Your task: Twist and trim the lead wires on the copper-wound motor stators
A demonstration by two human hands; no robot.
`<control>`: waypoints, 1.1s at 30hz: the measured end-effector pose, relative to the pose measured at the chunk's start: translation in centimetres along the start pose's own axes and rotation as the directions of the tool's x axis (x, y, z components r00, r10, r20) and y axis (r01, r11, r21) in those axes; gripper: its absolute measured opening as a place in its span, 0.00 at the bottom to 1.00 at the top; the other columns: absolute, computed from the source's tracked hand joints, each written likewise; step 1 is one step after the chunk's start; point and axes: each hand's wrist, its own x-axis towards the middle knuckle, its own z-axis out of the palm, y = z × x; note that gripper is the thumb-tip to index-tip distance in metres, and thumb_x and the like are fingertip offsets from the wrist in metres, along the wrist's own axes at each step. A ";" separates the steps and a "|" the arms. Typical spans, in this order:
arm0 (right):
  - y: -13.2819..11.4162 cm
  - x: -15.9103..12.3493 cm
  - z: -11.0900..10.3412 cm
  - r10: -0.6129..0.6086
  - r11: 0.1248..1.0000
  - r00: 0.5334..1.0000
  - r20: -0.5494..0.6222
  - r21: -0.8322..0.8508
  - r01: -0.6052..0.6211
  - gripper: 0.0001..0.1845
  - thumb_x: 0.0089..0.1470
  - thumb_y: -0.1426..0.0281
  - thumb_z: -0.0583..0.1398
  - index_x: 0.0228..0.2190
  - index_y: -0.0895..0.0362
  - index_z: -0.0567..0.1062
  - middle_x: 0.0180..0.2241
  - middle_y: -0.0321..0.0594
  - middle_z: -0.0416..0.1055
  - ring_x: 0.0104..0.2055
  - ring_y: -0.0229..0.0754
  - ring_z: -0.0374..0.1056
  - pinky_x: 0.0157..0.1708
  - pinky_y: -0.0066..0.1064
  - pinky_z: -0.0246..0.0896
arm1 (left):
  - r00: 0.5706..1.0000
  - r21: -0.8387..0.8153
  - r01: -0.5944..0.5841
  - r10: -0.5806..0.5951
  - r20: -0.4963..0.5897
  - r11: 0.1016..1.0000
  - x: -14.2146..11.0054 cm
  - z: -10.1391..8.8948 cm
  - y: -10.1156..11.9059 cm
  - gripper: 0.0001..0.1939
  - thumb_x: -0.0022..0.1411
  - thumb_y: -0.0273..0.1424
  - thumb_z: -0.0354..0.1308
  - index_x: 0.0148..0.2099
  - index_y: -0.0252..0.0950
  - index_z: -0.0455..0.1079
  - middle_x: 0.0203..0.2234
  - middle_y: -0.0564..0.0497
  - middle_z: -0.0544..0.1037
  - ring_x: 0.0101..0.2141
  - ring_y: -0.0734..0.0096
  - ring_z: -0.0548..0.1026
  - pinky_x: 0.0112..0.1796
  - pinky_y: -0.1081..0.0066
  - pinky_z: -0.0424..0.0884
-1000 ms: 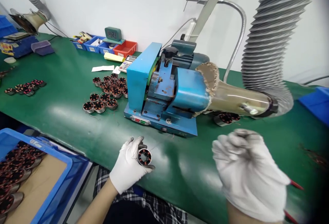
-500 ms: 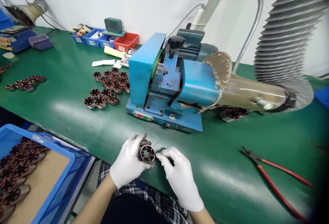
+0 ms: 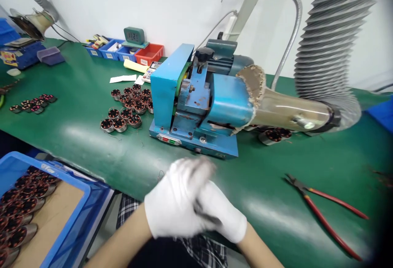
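- Half a second ago the ring was showing plainly in the left hand point(image 3: 175, 200); now the gloves are covering it.
- Right hand point(image 3: 226, 212) is now meeting the left, which is overlapping it in front; fingers blurring. Both hands are probably working on the one ring.
- Grip: cannot tell whether either hand is grasping, clenching or releasing. Ring is presumably staying between the gloves, above the near bench point(image 3: 132, 153) edge.
- Thin wire point(image 3: 160, 174) is curling out beside the left glove.
- Pliers point(image 3: 302, 189) are lying open to the right, nobody touching them.
- Wound rings point(image 3: 126, 113) are standing grouped left of the blue machine point(image 3: 172, 89).
- Writing: clock point(image 3: 134, 35) is apparently reading 11:21. Red bin's point(image 3: 149, 54) label is showing, too small to read; mark on the blue crate's point(image 3: 84, 194) rim is also unreadable.
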 end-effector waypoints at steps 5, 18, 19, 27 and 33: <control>0.9 -0.7 1.7 0.176 0.975 0.981 0.080 0.120 -0.185 0.17 0.57 0.75 0.49 0.48 0.60 0.64 0.31 0.44 0.74 0.31 0.45 0.70 0.31 0.32 0.60 | 0.948 -0.015 0.187 -0.176 0.266 0.982 -1.1 1.4 -4.5 0.39 0.52 0.29 0.58 0.62 0.34 0.43 0.56 0.38 0.60 0.52 0.54 0.64 0.49 0.58 0.64; 1.6 -0.8 1.4 0.375 0.387 0.873 0.312 0.803 -0.453 0.17 0.56 0.62 0.51 0.20 0.56 0.61 0.14 0.28 0.60 0.12 0.30 0.52 0.14 0.23 0.47 | 0.944 0.076 0.287 -0.296 0.148 0.955 -1.7 2.9 -3.0 0.08 0.63 0.28 0.46 0.44 0.39 0.63 0.47 0.48 0.66 0.43 0.63 0.67 0.44 0.62 0.63; 1.8 -0.9 1.2 0.377 0.368 0.866 0.329 0.805 -0.466 0.17 0.56 0.61 0.51 0.19 0.56 0.61 0.13 0.29 0.61 0.11 0.30 0.51 0.13 0.23 0.45 | 0.944 0.104 0.287 -0.299 0.136 0.952 -1.7 3.2 -2.9 0.07 0.63 0.28 0.46 0.41 0.38 0.64 0.46 0.48 0.67 0.42 0.63 0.67 0.43 0.62 0.63; 2.8 -3.0 -0.8 0.565 0.762 0.775 -0.284 0.540 -0.358 0.08 0.55 0.65 0.54 0.35 0.56 0.67 0.30 0.40 0.69 0.32 0.42 0.67 0.32 0.34 0.64 | 0.943 0.174 0.284 -0.308 0.125 0.943 -1.5 3.5 -2.5 0.07 0.62 0.26 0.46 0.36 0.39 0.65 0.40 0.51 0.70 0.38 0.64 0.66 0.38 0.64 0.63; 1.7 -2.2 1.6 0.009 0.999 0.989 -0.146 0.038 -0.004 0.09 0.55 0.76 0.51 0.35 0.57 0.70 0.33 0.44 0.70 0.36 0.45 0.66 0.37 0.38 0.63 | 0.940 0.139 0.297 -0.315 0.133 0.945 -1.4 3.4 -2.5 0.08 0.59 0.23 0.47 0.39 0.38 0.65 0.41 0.50 0.70 0.40 0.63 0.67 0.41 0.62 0.65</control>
